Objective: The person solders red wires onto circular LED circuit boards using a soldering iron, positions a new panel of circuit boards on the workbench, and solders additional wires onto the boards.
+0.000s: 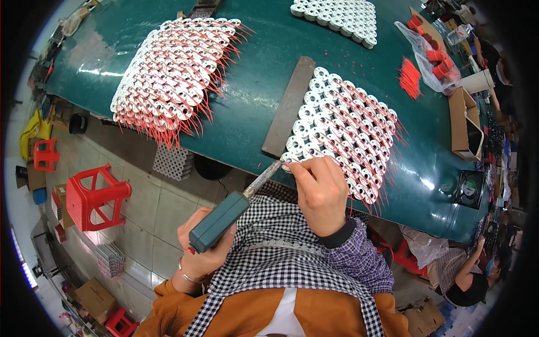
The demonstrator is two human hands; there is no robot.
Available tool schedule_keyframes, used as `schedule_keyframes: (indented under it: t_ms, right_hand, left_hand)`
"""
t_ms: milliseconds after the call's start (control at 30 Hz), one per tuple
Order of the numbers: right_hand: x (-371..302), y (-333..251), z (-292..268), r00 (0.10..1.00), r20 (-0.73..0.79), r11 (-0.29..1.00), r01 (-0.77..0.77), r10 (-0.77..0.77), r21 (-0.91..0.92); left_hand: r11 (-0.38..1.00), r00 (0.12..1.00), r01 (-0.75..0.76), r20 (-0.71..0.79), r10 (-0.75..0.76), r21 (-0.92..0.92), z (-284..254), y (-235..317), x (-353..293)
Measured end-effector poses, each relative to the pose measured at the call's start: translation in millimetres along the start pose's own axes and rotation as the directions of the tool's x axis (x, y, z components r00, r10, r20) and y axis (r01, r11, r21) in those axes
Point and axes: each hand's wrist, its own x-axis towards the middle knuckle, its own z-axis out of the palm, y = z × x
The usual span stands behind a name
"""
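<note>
Head view: grips a green tool (220,222) with a metal barrel, probably a soldering iron, in the left hand (213,253), fingers wrapped round its body, aiming the tip at the near left corner of a grid of white discs (342,137). Brings the right hand (323,191) to the same corner, thumb and forefinger close together; cannot tell about a firm pinch or a wire between the fingertips.

Has the grid on the green table (247,106), close to the near edge, alongside a grey-brown bar (289,106) on its left. Shows red wires (370,135) over most of the grid, but bare discs beside the bar. Seems, therefore, to be at the step of joining wire to disc, with much of this grid done.

Calls next, by this judgement, for steadying any wire end against the corner disc, heating only briefly, keeping fingertips clear of the hot tip, then moving along the bare discs, perhaps after taking more from the loose red wires (410,77).
</note>
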Motion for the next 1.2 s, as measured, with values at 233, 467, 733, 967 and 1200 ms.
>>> schedule_keyframes:
  t_ms: [233,467,733,967,1200]
  right_hand:
    - [-0.9,-0.2,0.1,1.000,0.003,1.000,-0.004,0.004,0.000]
    - [-2.7,-0.9,1.5,1.000,-0.008,1.000,-0.025,0.025,0.007]
    - [-4.5,-0.9,2.8,0.999,-0.037,1.000,-0.027,0.028,0.014]
    - [-4.9,-1.3,4.6,0.998,-0.057,1.000,-0.028,0.028,0.010]
    - [-4.0,-1.9,3.5,0.998,-0.054,1.000,-0.027,0.027,0.009]
  left_hand:
    - [0.999,0.997,-0.036,-0.063,0.036,0.006,3.9,-1.7,-4.0]
    - [1.000,0.999,-0.013,-0.050,0.013,-0.008,3.3,-0.4,-2.9]
    - [1.000,1.000,-0.015,-0.026,0.015,0.026,3.7,3.4,3.1]
    - [1.000,1.000,-0.014,-0.019,0.014,0.011,4.5,-2.8,0.7]
    - [1.000,1.000,-0.003,-0.028,0.002,-0.005,4.8,-5.4,-3.1]
